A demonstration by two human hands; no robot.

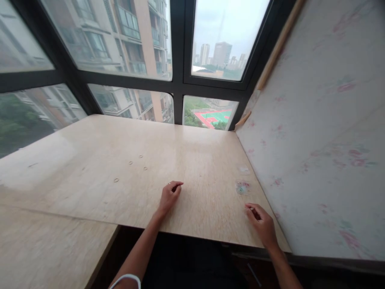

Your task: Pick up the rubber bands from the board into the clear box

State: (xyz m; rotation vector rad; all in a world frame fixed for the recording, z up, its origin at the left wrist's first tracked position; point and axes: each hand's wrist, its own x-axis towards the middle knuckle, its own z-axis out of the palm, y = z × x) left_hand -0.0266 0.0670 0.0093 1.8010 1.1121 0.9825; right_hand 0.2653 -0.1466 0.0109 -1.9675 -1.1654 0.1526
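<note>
My left hand [171, 197] rests on the pale tabletop near its front edge, fingers curled and thumb drawn in to a pinch. Anything between those fingertips is too small to make out. Farther right, my right hand [261, 221] is also closed in a pinch, and I cannot see what it holds, if anything. Just beyond its fingertips lies a small clear box [242, 187] with tiny coloured contents. A little clear piece [244, 170] sits behind the box. To the left of my left hand, several thin rings lie scattered, the nearest ring [116, 180] being the largest in view.
The marble-patterned tabletop [204, 152] runs back to dark-framed windows [178, 80]. A flower-papered wall [315, 140] closes off the right side. At the front left, a second surface [45, 249] joins it along a seam.
</note>
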